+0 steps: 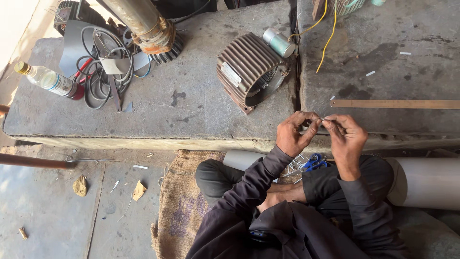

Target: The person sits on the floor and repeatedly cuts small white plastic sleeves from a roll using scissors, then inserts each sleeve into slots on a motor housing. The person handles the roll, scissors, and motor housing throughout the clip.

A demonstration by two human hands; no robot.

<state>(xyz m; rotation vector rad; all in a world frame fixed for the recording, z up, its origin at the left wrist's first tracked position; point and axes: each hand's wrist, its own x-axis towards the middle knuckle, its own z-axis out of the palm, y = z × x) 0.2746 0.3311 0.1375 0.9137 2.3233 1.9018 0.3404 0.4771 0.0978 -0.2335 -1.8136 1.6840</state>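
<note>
Two hands pinching a thin white strip over the worktop's edge.

Far left on the stone worktop (191,105): a bottle (45,79), then tangled cables (103,72), then a ribbed motor shell (249,72). Further right, left hand (293,134) and right hand (346,139) close together, fingers of both pressed on the small white strip (322,119). Below, blue scissors (314,163) on the lap. Far right, a long flat ruler (397,103).
</note>
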